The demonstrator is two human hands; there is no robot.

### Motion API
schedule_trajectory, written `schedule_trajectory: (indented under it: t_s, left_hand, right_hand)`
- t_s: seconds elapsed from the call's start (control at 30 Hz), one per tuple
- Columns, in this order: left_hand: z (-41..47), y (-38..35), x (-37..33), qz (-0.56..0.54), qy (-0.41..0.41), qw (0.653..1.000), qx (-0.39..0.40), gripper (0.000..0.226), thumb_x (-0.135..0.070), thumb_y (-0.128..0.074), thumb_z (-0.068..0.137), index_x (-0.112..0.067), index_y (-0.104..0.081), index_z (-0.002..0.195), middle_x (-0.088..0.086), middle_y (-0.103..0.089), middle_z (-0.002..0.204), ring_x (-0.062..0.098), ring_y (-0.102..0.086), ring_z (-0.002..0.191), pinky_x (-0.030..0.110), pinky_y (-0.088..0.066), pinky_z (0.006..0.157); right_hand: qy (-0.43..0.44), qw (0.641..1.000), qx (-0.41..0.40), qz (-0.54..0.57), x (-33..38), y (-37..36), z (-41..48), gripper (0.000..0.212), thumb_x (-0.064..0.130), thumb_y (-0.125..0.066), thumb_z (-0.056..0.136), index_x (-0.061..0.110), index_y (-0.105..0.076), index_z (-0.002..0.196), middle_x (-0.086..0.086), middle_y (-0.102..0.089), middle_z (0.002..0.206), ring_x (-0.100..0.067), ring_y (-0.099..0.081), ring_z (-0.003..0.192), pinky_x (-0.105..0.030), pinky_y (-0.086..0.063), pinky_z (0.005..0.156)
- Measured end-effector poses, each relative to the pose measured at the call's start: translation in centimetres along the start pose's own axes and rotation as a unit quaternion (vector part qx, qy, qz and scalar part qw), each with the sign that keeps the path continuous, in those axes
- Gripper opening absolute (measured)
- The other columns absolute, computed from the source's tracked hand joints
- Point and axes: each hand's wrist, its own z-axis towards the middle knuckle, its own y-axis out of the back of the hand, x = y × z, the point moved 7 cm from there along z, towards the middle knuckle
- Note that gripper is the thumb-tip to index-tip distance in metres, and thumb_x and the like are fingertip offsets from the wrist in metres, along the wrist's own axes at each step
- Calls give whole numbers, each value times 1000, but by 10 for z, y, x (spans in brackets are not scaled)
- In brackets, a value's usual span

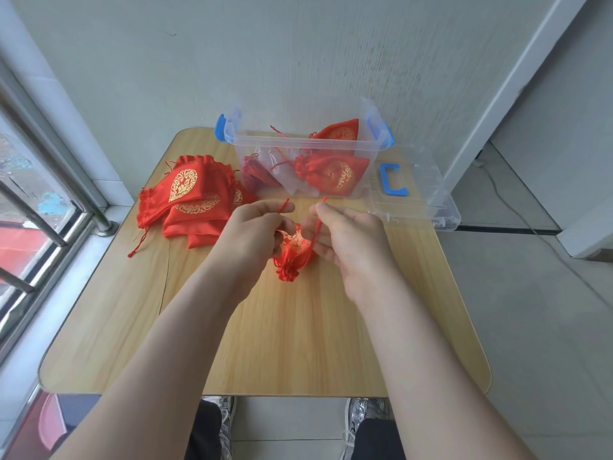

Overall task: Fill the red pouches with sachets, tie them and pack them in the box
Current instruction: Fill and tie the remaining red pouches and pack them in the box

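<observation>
I take the clear box (298,143) as my mark: it sits open at the far edge of the table (265,343), close to the wall, with blue latches at both ends. Just in front of the box, towards me, both hands meet over one red pouch (293,257). Its gathered, ruffled mouth points my way. The left hand (255,227) pinches one end of the drawstring (316,227) between thumb and fingertip, and the right hand (345,240) pinches the other end, fingers curled. The two red cord tips stick up above the knuckles, a little apart. I cannot tell whether the pouch rests on the wood or hangs just above it. Inside the box lie filled pouches (335,174), one pressed against the front wall and another higher, near the back right corner. Pale shapes lie beside them that I cannot make out. Left of the box a pile of flat pouches (192,197) spreads towards the table's left edge, with loose cords trailing towards me. Right of the box lies the clear lid (428,197) with its blue handle (393,184), and the lid's outer corner juts past the table's right edge. From the hands back to the table's near rounded edge the wood is bare, a broad stretch crossed only by my two forearms. A barred window (36,207) runs well left of the box.
</observation>
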Motion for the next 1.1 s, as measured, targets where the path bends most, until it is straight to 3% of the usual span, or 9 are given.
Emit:
schedule_trajectory:
  t_s: [0.13,0.23,0.43,0.53,0.7,0.83,1.0,1.1]
  left_hand:
    - [-4,-1,-2,86,-49,995,0,12,-8,-48,109,-5,-56,118,1,-81,86,14,-54,62,39,-52,68]
    - [-3,1,-1,124,-60,990,-14,10,-12,-54,106,-5,-62,107,2,-79,80,15,-58,61,40,-55,68]
    - [-7,-4,-4,195,-61,979,19,15,-12,-63,98,-9,-71,86,-5,-62,61,13,-56,55,32,-50,60]
    - [-6,-5,-3,186,-50,981,34,15,-11,-64,96,-6,-74,86,0,-60,65,15,-53,60,36,-49,63]
    - [-4,-8,-1,155,-21,986,58,25,-18,-61,101,-10,-80,87,-4,-70,72,12,-56,63,33,-50,68]
    - [-4,-9,0,131,-16,987,93,20,-25,-72,99,-10,-81,91,-3,-71,77,16,-55,71,33,-50,72]
    - [-3,-7,1,145,-30,985,83,15,-26,-75,100,-13,-81,95,2,-75,84,10,-57,64,28,-52,67]
    - [1,-2,3,151,-24,987,37,13,-24,-74,99,-14,-81,94,1,-74,80,7,-57,60,28,-53,66]
  right_hand:
    - [51,997,13,-55,5,-2,7,15,29,-75,99,18,-85,100,14,-75,77,1,-64,66,-17,-49,65]
    - [91,991,46,-92,13,-5,8,15,26,-76,99,16,-84,108,10,-76,85,-3,-64,66,-14,-49,59]
    - [180,962,77,-190,23,-4,16,10,20,-80,96,17,-82,105,1,-81,81,-13,-78,75,-26,-58,72]
    - [215,948,51,-230,25,2,17,10,25,-84,92,23,-85,101,11,-81,87,-5,-77,85,-29,-61,85]
    - [215,939,46,-263,23,5,19,10,26,-84,92,25,-85,102,14,-80,89,1,-73,82,-25,-61,83]
    - [216,944,39,-245,26,10,20,11,24,-86,90,24,-84,100,11,-80,82,0,-75,80,-22,-59,80]
    - [216,945,29,-243,29,14,19,15,23,-83,92,26,-77,105,6,-79,76,-8,-76,75,-32,-61,82]
    - [268,912,48,-308,35,5,10,24,12,-75,88,28,-77,106,10,-77,79,-2,-72,71,-18,-57,72]
